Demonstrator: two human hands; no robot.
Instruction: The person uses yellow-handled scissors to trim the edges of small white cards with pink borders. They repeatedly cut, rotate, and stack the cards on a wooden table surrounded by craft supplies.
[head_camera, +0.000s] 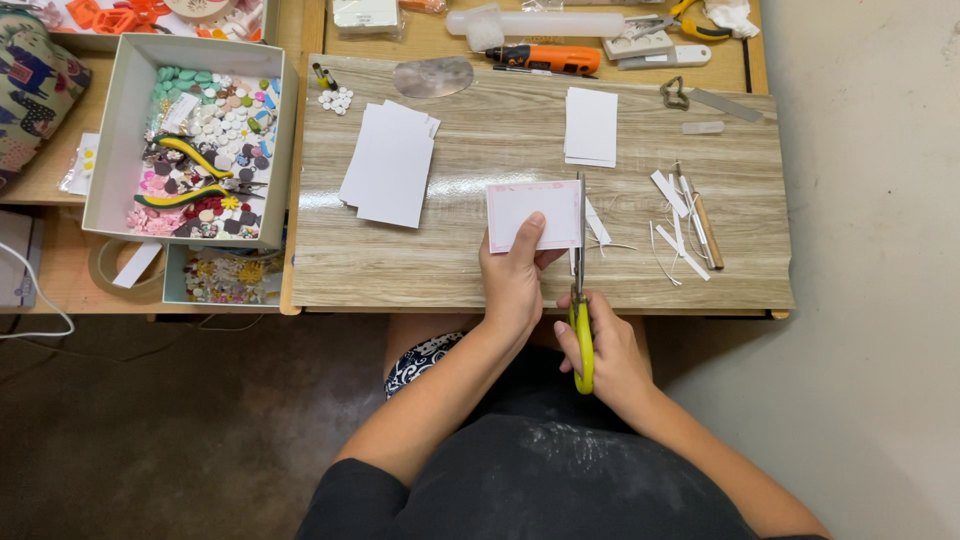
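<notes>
Wood-grain table (400, 260) lies before you. Your left hand (513, 285) pinches the pink-edged card (533, 213) at its near edge; your right hand (610, 355) grips the scissors (580, 300), blades along the card's right edge. Paper strips (680, 225) lie right, a card stack (390, 165) left.

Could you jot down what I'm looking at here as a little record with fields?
Left hand: holds a white pink-edged rectangular card
Right hand: grips yellow-handled scissors, blades along the card's right edge
Surface: wood-grain board
Offcuts: thin white paper strips to the right
Stacks: white cards
Left side: open box of coloured beads and pliers
</notes>
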